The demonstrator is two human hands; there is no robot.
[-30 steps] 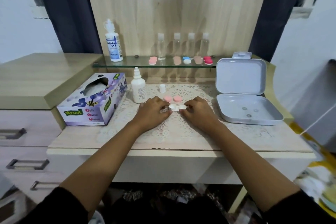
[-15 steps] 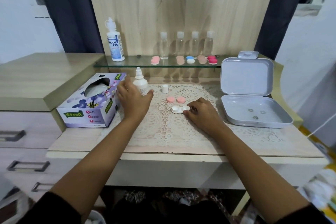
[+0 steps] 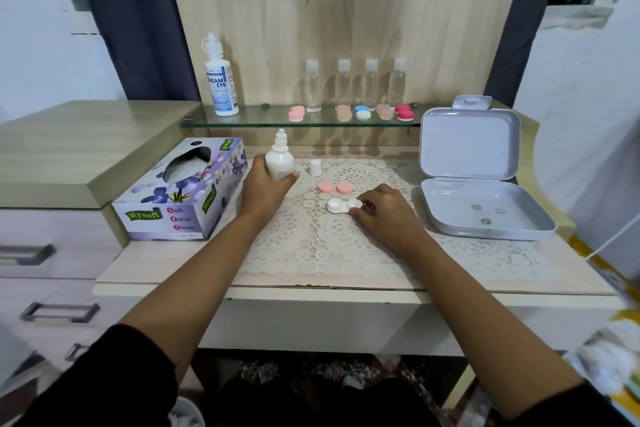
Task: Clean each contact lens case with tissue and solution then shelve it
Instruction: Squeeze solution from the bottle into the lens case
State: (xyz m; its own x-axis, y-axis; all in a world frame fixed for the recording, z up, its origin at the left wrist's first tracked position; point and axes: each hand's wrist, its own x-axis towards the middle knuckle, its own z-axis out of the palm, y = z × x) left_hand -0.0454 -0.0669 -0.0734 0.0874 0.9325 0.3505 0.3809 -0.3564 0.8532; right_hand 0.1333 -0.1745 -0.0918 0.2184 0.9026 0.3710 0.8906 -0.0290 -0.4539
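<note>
One head-worn wide-angle view; looks forward and down, close over the desk (image 3: 346,284).

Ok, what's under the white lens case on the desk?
The lace mat lies directly under the white lens case. The right hand holds the case's right end and covers it, so the mat there cannot be seen.

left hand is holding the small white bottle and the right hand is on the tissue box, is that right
Not quite. In the head view the left hand does grip the small white bottle, but the right hand is not on the tissue box. It holds the white lens case. The tissue box sits off to the left.
</note>
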